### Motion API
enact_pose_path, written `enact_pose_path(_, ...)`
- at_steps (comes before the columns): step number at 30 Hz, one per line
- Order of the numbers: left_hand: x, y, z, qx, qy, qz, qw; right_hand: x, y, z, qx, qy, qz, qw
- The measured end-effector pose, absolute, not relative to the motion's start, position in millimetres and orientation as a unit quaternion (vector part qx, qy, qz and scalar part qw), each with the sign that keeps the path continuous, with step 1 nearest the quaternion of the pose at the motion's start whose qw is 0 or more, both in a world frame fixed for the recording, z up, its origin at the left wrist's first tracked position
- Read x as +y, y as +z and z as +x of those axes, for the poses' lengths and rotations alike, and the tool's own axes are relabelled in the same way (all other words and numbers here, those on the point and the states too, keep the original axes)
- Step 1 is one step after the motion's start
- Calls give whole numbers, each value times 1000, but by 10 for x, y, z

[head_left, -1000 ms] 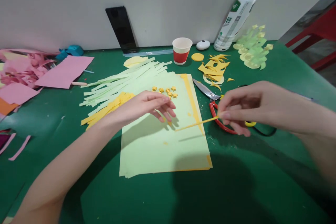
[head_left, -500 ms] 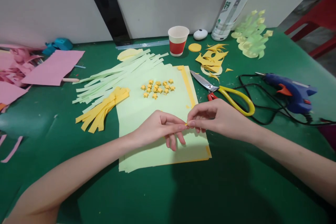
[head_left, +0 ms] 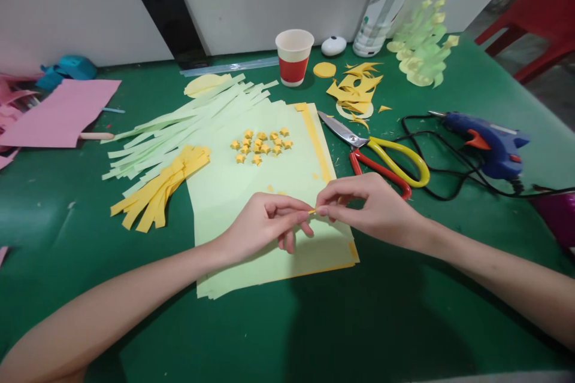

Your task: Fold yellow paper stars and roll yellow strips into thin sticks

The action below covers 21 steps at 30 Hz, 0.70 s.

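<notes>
My left hand (head_left: 272, 224) and my right hand (head_left: 366, 206) meet over a stack of pale green paper (head_left: 233, 239). Between their fingertips they pinch a small yellow paper piece (head_left: 312, 212), seen edge-on; its full shape is hidden by the fingers. Just beyond the hands, several little yellow paper stars (head_left: 257, 146) lie grouped on the green sheets. A fan of yellow paper strips (head_left: 159, 188) rests to the left of the stack. Large scissors (head_left: 381, 161) with one yellow and one red handle lie close to my right hand.
Pale green strips (head_left: 188, 122) spread at the back left, near pink paper (head_left: 67, 114). A paper cup (head_left: 294, 58), yellow scraps (head_left: 357, 93) and a bottle (head_left: 381, 6) stand or lie at the back. A blue glue gun (head_left: 487, 140) with its black cord is at right.
The view has shifted slightly, so the table things appear a little further left and higher. Both hands still pinch the yellow piece, with their fingertips slightly further apart, showing more of it.
</notes>
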State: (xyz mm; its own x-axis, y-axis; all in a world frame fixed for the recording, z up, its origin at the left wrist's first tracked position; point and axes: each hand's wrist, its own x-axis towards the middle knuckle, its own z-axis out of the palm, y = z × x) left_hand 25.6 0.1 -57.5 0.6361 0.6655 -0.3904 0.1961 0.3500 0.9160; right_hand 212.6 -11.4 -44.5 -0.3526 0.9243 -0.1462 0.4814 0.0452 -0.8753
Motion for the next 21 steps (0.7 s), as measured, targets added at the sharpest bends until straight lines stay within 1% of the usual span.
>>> enact_pose_path(21,-2,-653,270,414,161,542,713,-113,-492,2118,-530,626,-533,207)
